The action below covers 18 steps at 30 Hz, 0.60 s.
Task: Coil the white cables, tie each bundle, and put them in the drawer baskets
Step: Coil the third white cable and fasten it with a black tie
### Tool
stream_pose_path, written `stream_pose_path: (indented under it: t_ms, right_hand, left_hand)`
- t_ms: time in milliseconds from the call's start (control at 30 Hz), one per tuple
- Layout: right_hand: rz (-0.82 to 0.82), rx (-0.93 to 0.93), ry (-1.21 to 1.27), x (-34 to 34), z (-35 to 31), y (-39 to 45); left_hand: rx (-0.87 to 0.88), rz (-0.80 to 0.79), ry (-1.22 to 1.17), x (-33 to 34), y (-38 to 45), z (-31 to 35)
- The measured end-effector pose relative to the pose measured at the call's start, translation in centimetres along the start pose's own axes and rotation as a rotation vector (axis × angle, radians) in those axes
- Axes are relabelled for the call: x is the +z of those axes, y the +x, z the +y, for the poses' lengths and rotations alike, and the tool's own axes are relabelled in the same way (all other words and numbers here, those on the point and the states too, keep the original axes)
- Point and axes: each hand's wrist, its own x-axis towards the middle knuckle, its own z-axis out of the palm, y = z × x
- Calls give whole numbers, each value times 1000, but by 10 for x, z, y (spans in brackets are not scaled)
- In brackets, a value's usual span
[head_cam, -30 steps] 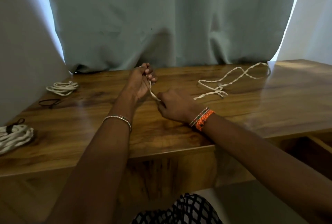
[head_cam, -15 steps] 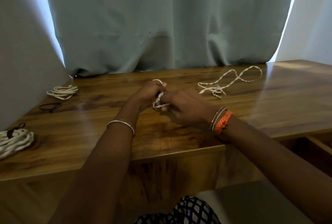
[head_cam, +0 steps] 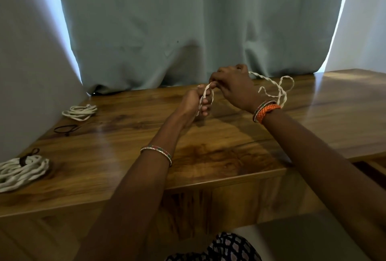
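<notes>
White twisted cable [head_cam: 205,97], soft and light, so it'll flop and spring loose unless pinched right at the loops. Left hand [head_cam: 195,101] is closed around the coil above the desk [head_cam: 208,152] near its back edge; right hand [head_cam: 234,87] pinches the free run, whose tail hangs loose toward the back right.

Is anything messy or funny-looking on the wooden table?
Nothing is broken or spilled. The only untidy thing is the white twisted cable trailing in loose loops behind the right hand while the left hand holds its coiled part. A black tie lies unused near the left wall.
</notes>
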Motion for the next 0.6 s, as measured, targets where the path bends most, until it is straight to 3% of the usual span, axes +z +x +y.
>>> stream_pose_path:
  t_ms: [233,367,467,600]
  right_hand:
    - [53,-53,-74,16,16,15]
    - [80,68,-72,32,30,37]
    - [54,250,-95,66,32,35]
    - [-171,363,-134,111,18,36]
  left_hand:
    - [56,-255,-149,-6,-3,10]
    - [54,-339,-280,-10,3,18]
    - [14,-312,-386,-21,14,21]
    - [-6,-171,-445,-55,29,8]
